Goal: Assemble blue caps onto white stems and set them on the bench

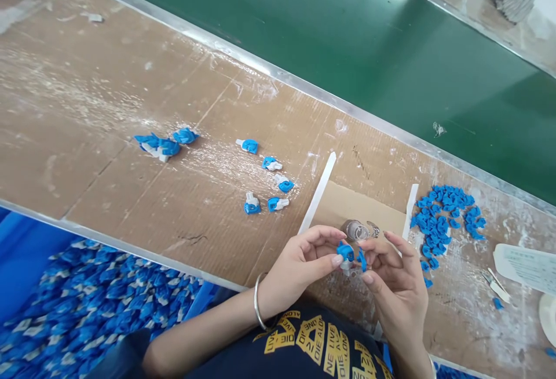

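Near the bottom centre, my left hand (304, 263) pinches a blue and whitish part (346, 253) between thumb and fingers. Close beside it on the right, my right hand (397, 286) holds a small blue piece (362, 259) between its thumb and fingertips. A narrow gap shows between the two. Just beyond my fingertips stands a small clear round container (357, 230) on a cardboard sheet (362, 205). Right of the sheet lies a pile of small blue pieces (443, 211).
Several blue and white parts (278, 203) lie on the cardboard-covered table (208, 205), with a clump (158, 146) farther left. A green belt (304, 37) runs behind the metal edge. Many similar parts (87, 303) fill a blue-lined bin below. Tweezers (496, 285) lie at right.
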Demonstrator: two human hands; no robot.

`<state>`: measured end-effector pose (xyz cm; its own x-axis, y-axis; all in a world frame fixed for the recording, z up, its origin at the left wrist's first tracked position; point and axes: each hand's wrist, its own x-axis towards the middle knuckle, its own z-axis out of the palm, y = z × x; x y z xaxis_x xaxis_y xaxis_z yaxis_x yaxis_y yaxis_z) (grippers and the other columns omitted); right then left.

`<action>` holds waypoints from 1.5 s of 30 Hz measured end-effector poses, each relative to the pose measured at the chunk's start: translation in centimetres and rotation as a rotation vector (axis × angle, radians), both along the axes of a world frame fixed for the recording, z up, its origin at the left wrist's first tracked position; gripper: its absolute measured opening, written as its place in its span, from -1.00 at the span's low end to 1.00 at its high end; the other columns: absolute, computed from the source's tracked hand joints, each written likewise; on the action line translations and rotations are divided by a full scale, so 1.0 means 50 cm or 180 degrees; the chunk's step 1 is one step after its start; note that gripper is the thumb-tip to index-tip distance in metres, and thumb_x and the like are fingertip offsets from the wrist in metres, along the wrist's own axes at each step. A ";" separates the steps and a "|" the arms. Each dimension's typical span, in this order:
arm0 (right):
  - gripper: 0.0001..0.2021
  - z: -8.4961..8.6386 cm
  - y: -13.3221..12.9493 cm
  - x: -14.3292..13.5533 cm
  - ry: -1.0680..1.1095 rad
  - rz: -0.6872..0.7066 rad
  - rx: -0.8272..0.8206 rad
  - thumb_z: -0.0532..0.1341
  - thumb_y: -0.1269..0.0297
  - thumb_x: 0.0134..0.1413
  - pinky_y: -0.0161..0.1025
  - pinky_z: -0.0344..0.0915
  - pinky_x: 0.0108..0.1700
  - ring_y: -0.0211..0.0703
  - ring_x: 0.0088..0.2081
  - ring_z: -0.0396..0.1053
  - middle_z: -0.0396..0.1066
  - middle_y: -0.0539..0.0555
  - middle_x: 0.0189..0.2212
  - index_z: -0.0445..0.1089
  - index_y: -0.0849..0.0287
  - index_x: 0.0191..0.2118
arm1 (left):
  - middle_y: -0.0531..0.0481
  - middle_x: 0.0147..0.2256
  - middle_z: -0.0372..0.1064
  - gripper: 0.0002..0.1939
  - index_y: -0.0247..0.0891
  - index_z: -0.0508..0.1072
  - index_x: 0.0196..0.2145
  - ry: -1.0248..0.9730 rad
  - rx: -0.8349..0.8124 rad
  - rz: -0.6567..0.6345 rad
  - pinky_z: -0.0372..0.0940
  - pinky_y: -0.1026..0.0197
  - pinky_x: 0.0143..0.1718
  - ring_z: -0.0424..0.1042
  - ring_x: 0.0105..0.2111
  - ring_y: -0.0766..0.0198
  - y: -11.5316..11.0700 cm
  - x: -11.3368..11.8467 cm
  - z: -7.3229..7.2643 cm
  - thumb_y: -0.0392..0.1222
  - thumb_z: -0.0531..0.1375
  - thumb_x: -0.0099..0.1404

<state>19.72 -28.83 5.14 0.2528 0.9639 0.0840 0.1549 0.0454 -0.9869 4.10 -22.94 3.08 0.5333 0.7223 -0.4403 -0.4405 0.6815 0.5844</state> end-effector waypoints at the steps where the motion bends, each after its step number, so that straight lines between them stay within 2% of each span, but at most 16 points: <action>1: -0.58 -0.001 0.000 -0.002 0.0000 0.0014 0.0028 0.30 0.25 0.33 -0.22 0.52 -0.29 -0.14 -0.33 0.47 0.52 0.12 -0.17 0.23 0.01 0.22 | -0.04 -0.27 0.57 -0.72 -0.19 0.62 -0.23 0.0004 -0.0007 -0.0008 0.44 0.21 -0.14 0.51 -0.23 0.21 -0.001 0.000 0.000 -0.15 0.49 0.08; 5: -0.64 -0.004 0.001 -0.003 -0.0169 0.0148 0.0103 0.27 0.30 0.36 -0.19 0.54 -0.20 -0.10 -0.20 0.50 0.51 0.11 -0.13 0.29 -0.01 0.20 | -0.02 -0.25 0.58 -0.72 -0.16 0.65 -0.24 0.0008 -0.0065 -0.0043 0.44 0.24 -0.18 0.53 -0.23 0.21 -0.003 0.000 0.002 -0.16 0.51 0.05; 8: -0.72 -0.008 -0.004 0.001 -0.0995 0.0292 0.0419 0.25 0.44 0.33 -0.08 0.53 -0.15 -0.01 -0.11 0.48 0.50 0.11 -0.09 0.44 -0.01 0.07 | -0.03 -0.24 0.60 -0.73 -0.15 0.66 -0.25 0.0062 -0.0078 -0.0062 0.44 0.22 -0.15 0.54 -0.22 0.19 -0.002 0.000 0.008 -0.15 0.51 0.05; 11: -0.59 -0.011 -0.017 0.001 -0.1922 0.0344 0.0792 0.23 0.56 0.29 -0.03 0.51 -0.22 0.03 -0.13 0.46 0.50 0.11 -0.05 0.42 -0.02 0.15 | -0.06 -0.25 0.60 -0.76 -0.17 0.68 -0.31 0.0235 -0.0048 -0.0064 0.44 0.22 -0.15 0.54 -0.24 0.17 0.001 0.000 0.011 -0.11 0.51 0.03; 14: -0.53 -0.010 -0.032 -0.002 -0.2356 0.0556 0.0806 0.24 0.46 0.32 0.04 0.49 -0.19 0.12 -0.10 0.45 0.45 0.20 0.05 0.29 0.10 0.29 | -0.05 -0.28 0.60 -0.77 -0.16 0.68 -0.34 0.0356 -0.0091 -0.0031 0.43 0.24 -0.18 0.53 -0.28 0.19 0.003 0.001 0.008 -0.10 0.52 0.01; 16: -0.52 -0.005 -0.037 0.001 -0.2336 0.0728 0.0721 0.21 0.39 0.34 0.08 0.47 -0.14 0.16 -0.05 0.43 0.39 0.24 0.11 0.22 0.17 0.33 | -0.04 -0.29 0.60 -0.79 -0.14 0.69 -0.34 0.0352 -0.0095 -0.0036 0.43 0.25 -0.20 0.52 -0.29 0.21 0.003 0.001 0.006 -0.11 0.51 0.03; 19: -0.58 0.007 -0.033 0.033 -0.2185 0.1009 0.0689 0.13 0.35 0.40 0.04 0.46 -0.09 0.12 0.00 0.41 0.41 0.19 0.11 0.24 0.10 0.31 | -0.06 -0.30 0.58 -0.84 -0.15 0.69 -0.34 0.0288 0.0220 -0.0091 0.45 0.23 -0.24 0.53 -0.31 0.20 0.002 -0.007 0.015 -0.14 0.48 0.07; 21: -0.63 0.012 -0.022 0.079 -0.2434 0.0687 0.0700 0.15 0.38 0.39 -0.02 0.45 -0.08 0.06 -0.02 0.43 0.45 0.13 0.05 0.31 0.03 0.25 | -0.07 -0.29 0.57 -0.89 -0.14 0.68 -0.34 0.0451 0.0639 -0.0049 0.46 0.20 -0.26 0.54 -0.30 0.16 0.008 -0.023 0.026 -0.20 0.45 0.12; 24: -0.75 0.003 0.001 0.170 -0.3143 -0.0365 0.0441 0.20 0.39 0.36 -0.05 0.43 -0.08 0.03 -0.08 0.48 0.49 0.14 -0.02 0.44 0.07 0.09 | -0.02 -0.27 0.58 -0.87 -0.07 0.67 -0.31 0.1458 0.1579 0.0550 0.48 0.15 -0.23 0.54 -0.26 0.15 0.039 -0.073 0.036 -0.26 0.38 0.17; 26: -0.79 -0.015 0.015 0.225 -0.3454 -0.0372 0.0189 0.15 0.26 0.40 0.00 0.44 -0.06 0.06 -0.09 0.49 0.49 0.17 -0.03 0.47 0.13 0.02 | 0.00 -0.24 0.57 -0.85 -0.09 0.64 -0.25 0.2647 0.2304 0.1178 0.47 0.08 -0.14 0.53 -0.21 0.12 0.078 -0.123 0.033 -0.25 0.36 0.19; 28: -0.74 -0.040 0.026 0.262 -0.3646 -0.0093 0.0111 0.09 0.20 0.43 0.00 0.44 -0.06 0.06 -0.09 0.49 0.50 0.17 -0.06 0.48 0.16 -0.01 | -0.05 -0.20 0.56 -0.84 -0.18 0.62 -0.20 0.3997 0.2832 0.1670 0.44 -0.02 -0.06 0.52 -0.18 0.07 0.127 -0.181 0.020 -0.21 0.33 0.24; 30: -0.71 -0.063 0.033 0.279 -0.3769 0.0040 0.0115 0.04 0.19 0.45 -0.05 0.44 -0.08 0.03 -0.10 0.49 0.50 0.16 -0.08 0.48 0.17 -0.04 | -0.13 -0.20 0.55 -0.82 -0.28 0.59 -0.18 0.5164 0.3171 0.1806 0.41 -0.10 0.00 0.51 -0.15 0.01 0.175 -0.239 0.003 -0.18 0.27 0.30; 33: -0.67 -0.083 0.036 0.281 -0.3876 -0.0027 0.0085 -0.01 0.17 0.47 -0.12 0.43 -0.14 0.01 -0.11 0.48 0.47 0.16 -0.09 0.47 0.18 -0.07 | -0.19 -0.16 0.52 -0.78 -0.33 0.56 -0.13 0.6049 0.3266 0.1375 0.40 -0.18 0.01 0.49 -0.07 -0.09 0.225 -0.301 -0.020 -0.19 0.17 0.38; 37: -0.56 -0.081 0.034 0.274 -0.3940 -0.0119 0.0055 -0.05 0.03 0.49 -0.14 0.40 -0.29 -0.01 -0.26 0.46 0.42 0.20 -0.19 0.45 0.23 -0.09 | -0.34 0.05 0.41 -0.70 -0.39 0.50 -0.03 0.6297 0.3692 0.0656 0.27 -0.29 0.13 0.38 0.09 -0.21 0.245 -0.307 -0.028 -0.16 0.11 0.44; 41: -0.56 -0.070 0.025 0.261 -0.3938 -0.0379 0.0204 0.02 -0.02 0.47 -0.19 0.38 -0.37 -0.14 -0.45 0.39 0.41 0.14 -0.28 0.45 0.22 -0.21 | -0.38 0.20 0.29 -0.62 -0.41 0.42 0.10 0.5647 0.4523 -0.0301 0.16 -0.20 0.26 0.24 0.23 -0.12 0.265 -0.274 -0.017 -0.17 0.00 0.48; 45: -0.71 -0.077 0.005 0.252 -0.3962 -0.0362 0.0500 0.09 0.15 0.47 -0.17 0.44 -0.28 -0.10 -0.37 0.47 0.48 0.13 -0.25 0.43 0.19 -0.23 | -0.27 0.15 0.37 -0.58 -0.31 0.41 0.12 0.4991 0.4714 -0.1024 0.21 -0.16 0.22 0.32 0.17 -0.08 0.304 -0.256 -0.016 -0.16 -0.05 0.44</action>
<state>32.33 -28.58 1.31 0.0008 0.8999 0.4360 0.9851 0.0742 -0.1549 -8.72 -7.75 2.25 0.5334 0.8373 0.1204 0.7909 -0.5441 0.2801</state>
